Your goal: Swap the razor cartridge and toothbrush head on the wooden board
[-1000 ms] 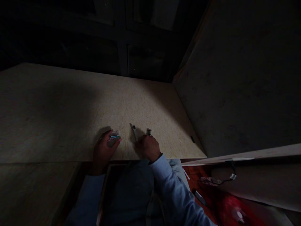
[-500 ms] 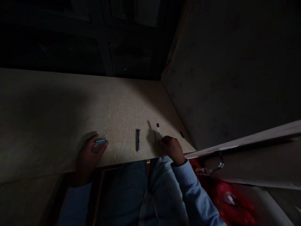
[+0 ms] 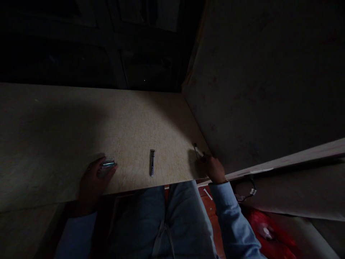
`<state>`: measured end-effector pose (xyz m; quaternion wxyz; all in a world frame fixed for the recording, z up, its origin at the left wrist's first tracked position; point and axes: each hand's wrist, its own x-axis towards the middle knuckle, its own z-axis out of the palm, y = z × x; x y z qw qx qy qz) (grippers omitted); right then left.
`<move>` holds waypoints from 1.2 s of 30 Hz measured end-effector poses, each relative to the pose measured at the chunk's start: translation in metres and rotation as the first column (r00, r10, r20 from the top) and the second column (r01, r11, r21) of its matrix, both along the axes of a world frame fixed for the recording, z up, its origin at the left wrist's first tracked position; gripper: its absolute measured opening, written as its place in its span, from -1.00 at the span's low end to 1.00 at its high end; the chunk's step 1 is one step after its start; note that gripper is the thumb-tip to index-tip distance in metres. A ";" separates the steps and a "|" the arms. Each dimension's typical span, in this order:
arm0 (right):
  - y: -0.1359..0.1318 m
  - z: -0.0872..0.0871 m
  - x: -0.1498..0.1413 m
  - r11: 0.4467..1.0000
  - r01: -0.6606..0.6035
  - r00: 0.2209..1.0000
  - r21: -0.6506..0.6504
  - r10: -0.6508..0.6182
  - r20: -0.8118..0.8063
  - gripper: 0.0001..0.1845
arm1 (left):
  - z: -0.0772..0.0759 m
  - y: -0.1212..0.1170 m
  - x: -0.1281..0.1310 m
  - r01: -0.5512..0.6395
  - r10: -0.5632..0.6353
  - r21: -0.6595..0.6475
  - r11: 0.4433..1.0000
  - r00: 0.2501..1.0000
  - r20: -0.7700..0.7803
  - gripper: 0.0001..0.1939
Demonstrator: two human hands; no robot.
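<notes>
My left hand (image 3: 94,178) is closed around a small clear plastic case (image 3: 108,163) with a teal strip inside, resting on the tabletop. A razor (image 3: 152,163) with a dark handle and metallic head lies upright-on to me between my two hands, touched by neither. At the table's right side, my right hand (image 3: 211,168) pinches a slim whitish stick with a dark tip (image 3: 198,151). Its lower end is hidden in my fingers, and the dim light keeps me from telling its exact kind.
The pale tabletop (image 3: 129,122) meets a wall (image 3: 256,90) on the right and dark cabinet panels (image 3: 88,61) at the back. Below right, a red bag (image 3: 272,230) and a white strip (image 3: 208,194) lie past the table edge.
My right hand has moved right with the stick, toward the wall, where a small dark object lay before. My left hand keeps its hold on the case. The view has shifted slightly.
</notes>
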<state>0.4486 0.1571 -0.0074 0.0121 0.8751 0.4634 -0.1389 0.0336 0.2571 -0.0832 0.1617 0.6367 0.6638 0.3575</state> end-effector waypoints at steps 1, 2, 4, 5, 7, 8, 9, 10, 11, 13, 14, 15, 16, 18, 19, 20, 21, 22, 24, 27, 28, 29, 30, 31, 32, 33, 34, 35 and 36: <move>0.002 0.001 0.000 1.000 -0.006 1.000 -0.008 0.006 0.009 -0.66 | 0.000 0.000 0.000 -0.006 0.006 0.003 1.000 1.000 0.015 -0.46; 0.003 0.002 -0.001 1.000 -0.010 1.000 -0.014 0.010 0.019 -0.65 | 0.000 -0.001 0.000 -0.014 0.014 -0.003 1.000 0.999 0.030 -0.45; 0.004 0.003 -0.001 1.000 -0.017 0.999 -0.016 0.018 0.031 -0.65 | -0.001 -0.001 0.000 -0.033 0.034 -0.026 0.999 0.998 0.062 -0.41; 0.004 0.003 -0.001 1.000 -0.023 0.999 -0.013 0.023 0.034 -0.66 | -0.001 -0.001 0.000 -0.040 0.043 -0.033 0.999 0.996 0.078 -0.38; 0.002 0.001 0.000 0.999 -0.033 0.999 0.001 0.033 0.033 -0.67 | -0.001 -0.001 -0.001 -0.039 0.043 -0.032 0.999 0.993 0.112 -0.35; 0.000 0.000 0.000 0.999 -0.036 0.999 0.018 0.035 0.028 -0.68 | 0.000 -0.002 0.000 -0.033 0.036 -0.025 0.999 0.991 0.127 -0.34; -0.001 -0.002 0.000 0.999 -0.032 0.999 0.042 0.031 0.018 -0.69 | 0.000 -0.003 0.001 -0.022 0.024 -0.016 1.000 0.990 0.141 -0.35; -0.003 -0.003 -0.001 0.996 -0.030 1.000 0.080 0.030 -0.001 -0.70 | 0.001 -0.005 0.002 -0.012 0.014 -0.009 1.000 0.988 0.154 -0.36; -0.005 -0.005 -0.002 0.991 -0.038 0.999 0.131 0.042 -0.026 -0.70 | 0.002 -0.007 0.005 0.004 -0.003 -0.005 1.000 0.985 0.171 -0.35; -0.007 -0.006 -0.010 0.970 -0.054 0.994 0.237 0.074 -0.077 -0.69 | 0.003 -0.013 0.012 0.028 -0.031 0.022 0.999 0.979 0.202 -0.35; -0.008 -0.006 -0.016 0.955 -0.066 0.990 0.290 0.099 -0.101 -0.69 | 0.003 -0.016 0.018 0.043 -0.047 0.027 0.999 0.978 0.204 -0.35; -0.008 -0.006 -0.024 0.936 -0.082 0.982 0.342 0.134 -0.131 -0.70 | 0.004 -0.019 0.023 0.061 -0.068 0.039 0.997 0.975 0.209 -0.35; -0.008 -0.005 -0.034 0.918 -0.103 0.966 0.384 0.184 -0.180 -0.70 | 0.004 -0.023 0.030 0.070 -0.083 0.066 0.995 0.973 0.216 -0.37; -0.007 -0.003 -0.056 0.884 -0.134 0.917 0.448 0.282 -0.283 -0.72 | 0.006 -0.029 0.043 0.085 -0.113 0.135 0.987 0.969 0.221 -0.39; -0.006 -0.002 -0.069 0.862 -0.161 0.875 0.481 0.350 -0.335 -0.71 | 0.007 -0.032 0.050 0.092 -0.126 0.157 0.983 0.967 0.220 -0.38; -0.004 -0.002 -0.082 0.835 -0.186 0.827 0.518 0.417 -0.376 -0.71 | 0.008 -0.035 0.057 0.106 -0.142 0.173 0.979 0.967 0.212 -0.37; -0.002 -0.002 -0.094 0.806 -0.203 0.786 0.556 0.473 -0.398 -0.71 | 0.011 -0.038 0.063 0.120 -0.161 0.197 0.973 0.965 0.209 -0.37; 0.000 -0.003 -0.106 0.777 -0.211 0.750 0.593 0.517 -0.411 -0.72 | 0.013 -0.041 0.069 0.137 -0.185 0.226 0.964 0.961 0.206 -0.39; 0.006 -0.003 -0.127 0.732 -0.242 0.687 0.637 0.593 -0.421 -0.74 | 0.018 -0.046 0.080 0.196 -0.249 0.272 0.942 0.952 0.177 -0.41; 0.015 -0.001 -0.149 0.657 -0.302 0.629 0.691 0.682 -0.373 -0.74 | 0.023 -0.052 0.090 0.267 -0.316 0.321 0.909 0.942 0.111 -0.45; 0.018 0.000 -0.153 0.639 -0.325 0.624 0.697 0.699 -0.350 -0.74 | 0.024 -0.054 0.092 0.285 -0.332 0.332 0.899 0.939 0.090 -0.46; 0.020 0.001 -0.156 0.625 -0.350 0.622 0.698 0.712 -0.326 -0.74 | 0.024 -0.056 0.094 0.304 -0.347 0.343 0.889 0.935 0.071 -0.47; 0.023 0.002 -0.158 0.613 -0.376 0.622 0.695 0.723 -0.302 -0.73 | 0.024 -0.057 0.095 0.320 -0.362 0.356 0.878 0.931 0.055 -0.46; 0.024 0.002 -0.159 0.604 -0.400 0.623 0.690 0.731 -0.279 -0.73 | 0.024 -0.058 0.096 0.336 -0.377 0.368 0.867 0.925 0.042 -0.45; 0.026 0.003 -0.159 0.595 -0.423 0.624 0.683 0.738 -0.256 -0.72 | 0.024 -0.059 0.097 0.350 -0.390 0.379 0.857 0.921 0.030 -0.44; 0.027 0.003 -0.159 0.590 -0.445 0.626 0.674 0.743 -0.237 -0.72 | 0.024 -0.060 0.098 0.362 -0.400 0.387 0.848 0.917 0.018 -0.43; 0.027 0.003 -0.159 0.588 -0.463 0.632 0.663 0.744 -0.218 -0.72 | 0.024 -0.061 0.098 0.372 -0.406 0.392 0.842 0.914 0.007 -0.42; 0.027 0.003 -0.159 0.588 -0.480 0.639 0.651 0.743 -0.199 -0.72 | 0.024 -0.062 0.099 0.381 -0.412 0.391 0.838 0.911 -0.004 -0.41; 0.026 0.003 -0.158 0.588 -0.498 0.648 0.637 0.741 -0.178 -0.73 | 0.024 -0.063 0.099 0.390 -0.418 0.390 0.834 0.908 -0.014 -0.41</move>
